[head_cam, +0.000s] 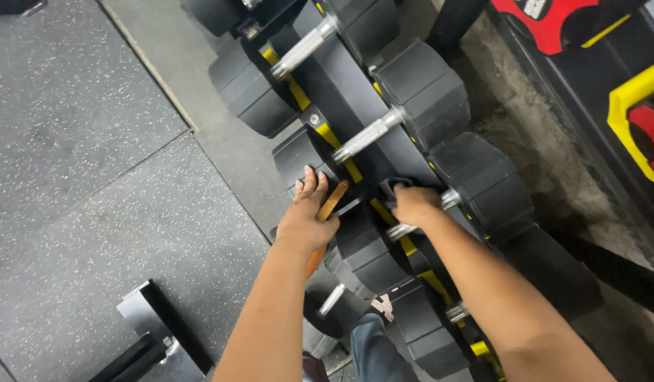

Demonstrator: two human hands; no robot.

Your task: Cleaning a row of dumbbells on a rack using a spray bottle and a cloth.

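Your two forearms reach down over a black dumbbell rack (355, 106). At left, your left hand (307, 216) rests fingers spread, palm against a flat orange-brown wooden tool (328, 209) leaning at the rack's front edge. Just beside it, your right hand (414, 205) is closed around the steel handle of a black hex dumbbell (483, 184) seated between its neighbours on the rack.

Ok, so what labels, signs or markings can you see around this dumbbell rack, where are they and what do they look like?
Yellow label strips: narrow bands along the black rack rail, between the dumbbells.
Red panel: top right, red shape with small white marking, too blurred to make out.
Yellow and red shape: right edge, yellow outline around red.
No packages or screens.
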